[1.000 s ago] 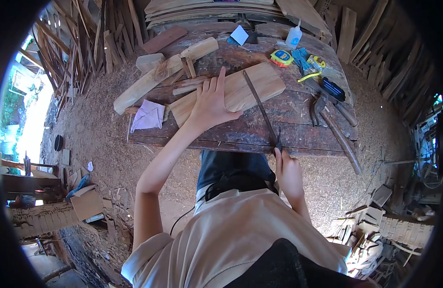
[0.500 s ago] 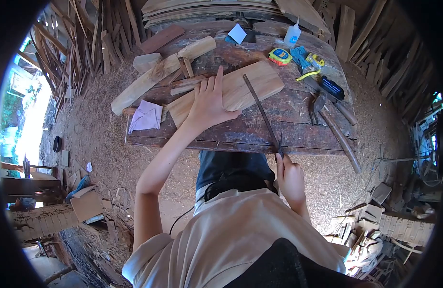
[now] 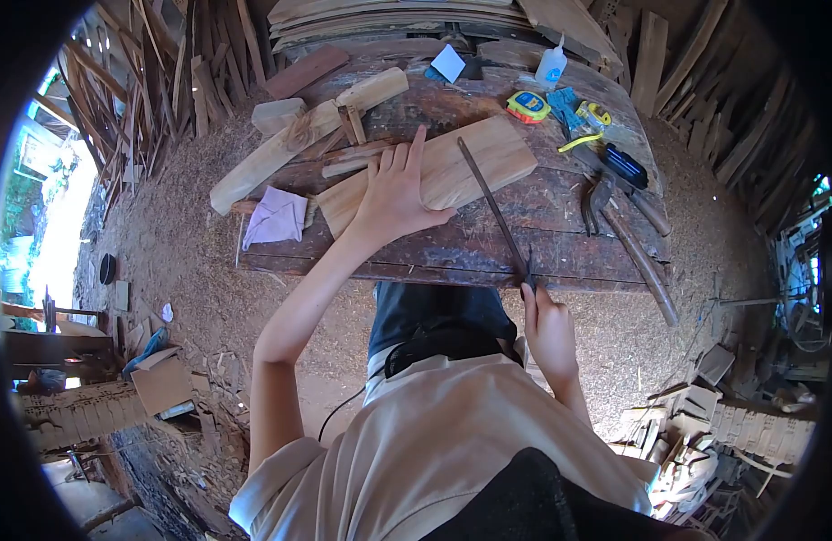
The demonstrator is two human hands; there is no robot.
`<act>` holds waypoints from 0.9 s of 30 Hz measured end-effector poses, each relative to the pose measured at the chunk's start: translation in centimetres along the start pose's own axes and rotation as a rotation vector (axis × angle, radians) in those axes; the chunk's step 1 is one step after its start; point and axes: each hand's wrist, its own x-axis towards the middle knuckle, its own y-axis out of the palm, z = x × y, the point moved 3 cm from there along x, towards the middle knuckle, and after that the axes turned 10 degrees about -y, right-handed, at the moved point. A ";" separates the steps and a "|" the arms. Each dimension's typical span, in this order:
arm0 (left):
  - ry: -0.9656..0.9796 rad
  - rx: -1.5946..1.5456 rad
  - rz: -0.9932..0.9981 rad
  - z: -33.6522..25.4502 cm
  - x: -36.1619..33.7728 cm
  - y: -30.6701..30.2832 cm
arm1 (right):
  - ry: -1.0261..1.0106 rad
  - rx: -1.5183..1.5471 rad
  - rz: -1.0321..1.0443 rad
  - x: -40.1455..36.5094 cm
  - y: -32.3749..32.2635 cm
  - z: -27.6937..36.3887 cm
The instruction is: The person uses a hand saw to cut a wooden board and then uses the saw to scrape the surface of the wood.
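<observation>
The right hand (image 3: 549,326) is just off the near edge of the tabletop (image 3: 434,257), right of the middle, with its fingers closed round the near end of a long, narrow dark tool (image 3: 497,212). The tool slants away and leftward from there, its far end over the top of a pale wooden board (image 3: 488,158); whether it has teeth is too small to tell.

The board lies slantwise across the middle of the tabletop, its lower left end towards the near left corner and its other end reaching right and farther back. The left hand (image 3: 393,200) lies open on the left part of the board, gripping nothing, fingers pointing to the far edge and thumb out to the right.

Left of the board, towards the near left corner, is a folded pale purple cloth (image 3: 277,216). At the right, a hammer (image 3: 634,252) lies with its handle sticking out past the near edge by the right corner. Behind it, near the right edge, is a black object (image 3: 626,168).

Farther back on the left, a long pale beam (image 3: 253,169) lies slantwise, with a pale block (image 3: 277,115) beside it and a reddish block (image 3: 307,72) near the far left corner. On the right are a yellow tape measure (image 3: 528,106) and blue material (image 3: 565,104). Towards the far edge are a white square (image 3: 448,64) and, farther right, an upright white bottle (image 3: 551,67).
</observation>
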 end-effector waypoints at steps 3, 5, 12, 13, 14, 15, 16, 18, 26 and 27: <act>0.025 -0.016 -0.007 0.0 0.0 0.1 | -0.019 -0.009 -0.059 1.7 0.7 0.5; 0.036 -0.019 -0.023 0.1 0.0 0.3 | -0.031 -0.027 -0.040 1.8 0.6 0.7; 0.028 -0.029 -0.026 0.2 0.1 0.5 | 0.051 -0.017 0.036 -1.0 0.2 -0.1; 0.035 -0.017 -0.021 0.2 0.1 0.6 | 0.056 -0.016 0.038 -1.0 0.1 0.1; 0.038 -0.015 -0.017 0.2 0.1 0.6 | 0.042 -0.026 0.041 -0.6 0.0 0.4; 0.042 -0.013 -0.020 0.2 0.1 0.7 | 0.025 -0.037 0.042 0.0 0.0 0.8; 0.045 -0.009 -0.024 0.3 0.1 0.7 | 0.027 -0.035 0.039 0.6 0.3 1.0; 0.046 -0.002 -0.028 0.3 0.1 0.6 | -0.027 -0.042 -0.021 1.7 0.6 1.2; 0.031 -0.048 -0.050 0.2 0.0 0.5 | 0.022 0.019 -0.001 0.2 -0.2 0.4; 0.014 -0.036 -0.016 0.0 0.0 0.2 | 0.056 0.024 0.014 -0.4 -0.4 0.2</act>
